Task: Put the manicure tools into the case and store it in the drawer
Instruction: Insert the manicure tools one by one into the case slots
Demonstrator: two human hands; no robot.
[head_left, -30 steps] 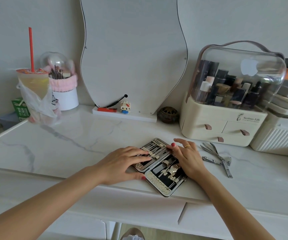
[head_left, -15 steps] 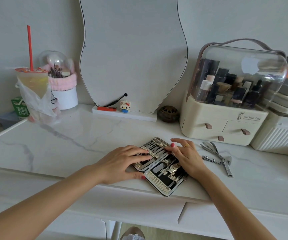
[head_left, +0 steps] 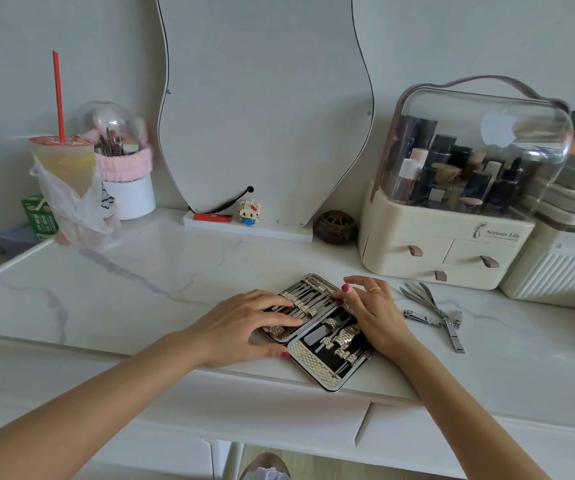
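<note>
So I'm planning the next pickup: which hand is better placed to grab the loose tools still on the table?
The right hand. The loose tools lie just to its right, while the left hand rests on the far side of the open case.

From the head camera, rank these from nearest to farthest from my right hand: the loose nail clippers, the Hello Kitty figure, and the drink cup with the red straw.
1. Loose nail clippers: just right of the right hand, on the tabletop.
2. Hello Kitty figure: farther back, on the mirror base.
3. Drink cup: far left corner, in a plastic bag.
</note>
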